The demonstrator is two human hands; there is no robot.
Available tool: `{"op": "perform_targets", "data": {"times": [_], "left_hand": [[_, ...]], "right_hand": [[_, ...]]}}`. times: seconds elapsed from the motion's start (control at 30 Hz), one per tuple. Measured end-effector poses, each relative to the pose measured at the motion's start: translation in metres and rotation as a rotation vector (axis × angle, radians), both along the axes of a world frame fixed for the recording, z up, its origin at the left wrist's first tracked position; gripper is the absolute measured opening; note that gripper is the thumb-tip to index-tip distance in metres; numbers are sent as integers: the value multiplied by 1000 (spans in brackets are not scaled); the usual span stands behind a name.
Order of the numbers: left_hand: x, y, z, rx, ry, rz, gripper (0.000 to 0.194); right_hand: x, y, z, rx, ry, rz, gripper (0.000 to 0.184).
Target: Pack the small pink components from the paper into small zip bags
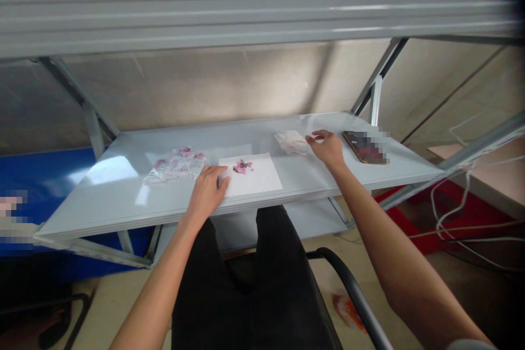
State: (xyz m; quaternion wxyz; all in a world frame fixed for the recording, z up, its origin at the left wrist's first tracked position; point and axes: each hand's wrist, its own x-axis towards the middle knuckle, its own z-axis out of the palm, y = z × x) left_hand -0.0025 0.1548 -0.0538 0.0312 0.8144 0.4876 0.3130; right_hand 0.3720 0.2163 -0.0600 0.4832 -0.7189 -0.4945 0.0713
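Apparently to steady it, the left hand (207,191) lay loosely curled and empty against the edge of the white paper sheet (262,182) at center frame, which bore pink crumbs (242,167), while the open, empty right hand (326,149) hovered just beside a folded white tissue (290,143) (a phone (365,147) lay farther right).

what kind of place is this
Probably a bare workroom or storage room: a grey metal shelving unit serves as the work surface, a black-armed chair is pulled up to it, and loose white cables trail beside it.
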Motion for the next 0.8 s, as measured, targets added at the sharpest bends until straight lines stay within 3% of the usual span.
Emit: {"op": "perform_targets", "data": {"times": [0.1, 0.2, 0.27, 0.37, 0.53, 0.8], "left_hand": [[-16, 2, 7, 55, -9, 77, 25], [-39, 7, 10, 92, 15, 171, 31], [-52, 9, 9, 94, 55, 211, 35], [-65, 8, 5, 78, 105, 236, 37], [-70, 1, 1, 70, 110, 289, 36], [-83, -10, 6, 80, 121, 356, 39]], "right_hand": [[-17, -6, 7, 93, -304, -13, 33], [-46, -10, 14, 136, -538, 209, 31], [-65, -11, 15, 116, -649, 281, 32], [-83, -13, 9, -27, -766, 236, 40], [-82, -16, -14, -299, -836, 331, 47], [-65, -21, -21, -225, -857, 360, 49]]}}
